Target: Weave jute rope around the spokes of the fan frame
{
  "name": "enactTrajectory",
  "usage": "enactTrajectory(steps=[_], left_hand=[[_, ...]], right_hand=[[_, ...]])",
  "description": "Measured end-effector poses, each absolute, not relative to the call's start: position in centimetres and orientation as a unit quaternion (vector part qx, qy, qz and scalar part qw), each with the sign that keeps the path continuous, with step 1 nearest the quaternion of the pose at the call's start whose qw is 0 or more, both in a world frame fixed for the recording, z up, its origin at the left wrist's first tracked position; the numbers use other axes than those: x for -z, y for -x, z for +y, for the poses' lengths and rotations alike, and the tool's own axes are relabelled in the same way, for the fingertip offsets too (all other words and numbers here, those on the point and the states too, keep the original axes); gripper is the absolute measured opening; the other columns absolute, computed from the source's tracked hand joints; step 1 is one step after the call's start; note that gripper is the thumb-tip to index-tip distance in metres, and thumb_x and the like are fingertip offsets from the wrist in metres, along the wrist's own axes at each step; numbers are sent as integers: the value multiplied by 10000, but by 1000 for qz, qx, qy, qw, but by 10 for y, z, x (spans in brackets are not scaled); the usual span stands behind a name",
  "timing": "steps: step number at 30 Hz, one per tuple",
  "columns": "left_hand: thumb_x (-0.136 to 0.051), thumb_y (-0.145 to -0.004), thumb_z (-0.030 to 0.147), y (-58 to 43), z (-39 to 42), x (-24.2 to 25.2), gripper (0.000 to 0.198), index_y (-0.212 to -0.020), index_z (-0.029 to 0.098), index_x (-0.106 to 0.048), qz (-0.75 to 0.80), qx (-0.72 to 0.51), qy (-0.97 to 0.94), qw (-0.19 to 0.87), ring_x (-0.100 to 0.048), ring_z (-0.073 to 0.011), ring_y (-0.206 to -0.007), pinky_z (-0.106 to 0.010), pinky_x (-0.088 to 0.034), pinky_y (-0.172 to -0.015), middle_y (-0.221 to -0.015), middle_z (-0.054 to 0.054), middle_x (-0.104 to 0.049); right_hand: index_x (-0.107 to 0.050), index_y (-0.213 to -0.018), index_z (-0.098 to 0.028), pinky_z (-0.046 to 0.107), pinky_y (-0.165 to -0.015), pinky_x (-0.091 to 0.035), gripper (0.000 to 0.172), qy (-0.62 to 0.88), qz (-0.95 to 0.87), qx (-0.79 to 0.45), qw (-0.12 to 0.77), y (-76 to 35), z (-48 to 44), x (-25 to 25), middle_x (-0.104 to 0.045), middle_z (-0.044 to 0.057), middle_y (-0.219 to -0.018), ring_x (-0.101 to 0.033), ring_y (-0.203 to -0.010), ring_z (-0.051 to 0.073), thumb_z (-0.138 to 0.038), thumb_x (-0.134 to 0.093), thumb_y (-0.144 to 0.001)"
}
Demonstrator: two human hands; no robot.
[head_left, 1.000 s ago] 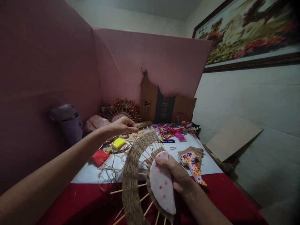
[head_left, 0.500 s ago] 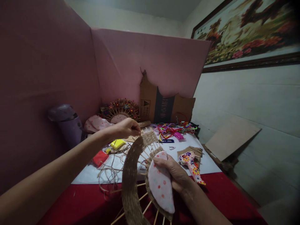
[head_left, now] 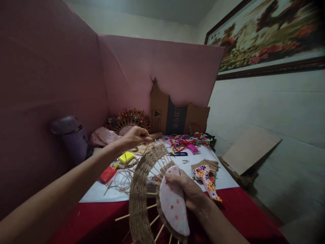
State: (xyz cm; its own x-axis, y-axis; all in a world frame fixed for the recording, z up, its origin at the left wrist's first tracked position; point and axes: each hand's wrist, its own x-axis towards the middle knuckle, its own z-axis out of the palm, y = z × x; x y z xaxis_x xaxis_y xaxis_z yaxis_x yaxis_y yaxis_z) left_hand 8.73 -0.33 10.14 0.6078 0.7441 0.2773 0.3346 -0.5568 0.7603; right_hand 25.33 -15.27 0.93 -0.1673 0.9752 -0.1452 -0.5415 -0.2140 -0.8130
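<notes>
My right hand (head_left: 191,189) grips a half-round fan-shaped piece by its white fabric centre (head_left: 174,206) with red and orange flower prints, thumb on top. Thin wooden sticks radiate from this centre through a wide band of woven brown twine (head_left: 139,196). Just above the upper end of the band, my left hand (head_left: 139,135) is closed in a pinch on twine; the strand itself is hard to make out there. Loose loops of twine (head_left: 122,181) lie on the white sheet left of the woven band.
A floral glue gun (head_left: 208,181) rests on cardboard at right. Behind are colourful pipe cleaners (head_left: 185,140), dark-handled snips (head_left: 179,154), a yellow packet (head_left: 126,157) and a red packet (head_left: 108,174). A finished-looking fan (head_left: 129,118) leans at the back near torn cardboard (head_left: 162,112); a purple flask-like container (head_left: 73,139) stands left.
My left hand has shifted slightly left, its fingers now pointing more to the right. The fan piece has turned a little, and the twine loops have drawn up from the table's front edge.
</notes>
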Motion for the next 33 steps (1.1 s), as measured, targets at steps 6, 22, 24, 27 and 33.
enactTrajectory(steps=[6,22,24,27,33], left_hand=[[-635,-625,433,-87,-2,-84,310,-583,137,-550,331,-320,-772,439,-322,-49,-390,-192,-205,-390,-451,53,-430],[-642,-604,308,-92,-16,-57,258,-551,159,-438,347,-311,-666,582,-322,-41,-353,-175,-194,-355,-462,78,-387],[-649,-591,285,-91,-17,-55,252,-553,160,-433,343,-307,-662,592,-325,-42,-355,-178,-199,-356,-463,80,-389],[-662,-588,294,-86,-17,-57,249,-568,157,-455,333,-303,-657,605,-336,-41,-368,-178,-201,-364,-477,78,-399],[-686,-575,325,-77,-16,-59,244,-667,137,-560,305,-284,-661,624,-416,-59,-448,-187,-273,-424,-561,35,-496]], right_hand=[[-556,-749,-143,217,-534,-422,196,338,-322,-704,536,-254,-152,-8,-610,-11,-612,-555,-516,103,-212,-695,-629],[-566,-860,-151,246,-603,-437,223,310,-334,-701,549,-253,-150,-4,-580,-19,-623,-553,-556,110,-197,-667,-666],[-556,-831,-151,233,-585,-431,197,309,-334,-700,550,-254,-150,-5,-568,-24,-619,-542,-544,99,-192,-662,-670],[-538,-779,-148,211,-541,-418,187,323,-333,-700,543,-254,-151,-7,-567,-21,-613,-538,-526,92,-201,-673,-661],[-511,-750,-151,206,-517,-414,208,335,-328,-702,536,-255,-152,-5,-570,-24,-600,-534,-505,87,-196,-685,-645]])
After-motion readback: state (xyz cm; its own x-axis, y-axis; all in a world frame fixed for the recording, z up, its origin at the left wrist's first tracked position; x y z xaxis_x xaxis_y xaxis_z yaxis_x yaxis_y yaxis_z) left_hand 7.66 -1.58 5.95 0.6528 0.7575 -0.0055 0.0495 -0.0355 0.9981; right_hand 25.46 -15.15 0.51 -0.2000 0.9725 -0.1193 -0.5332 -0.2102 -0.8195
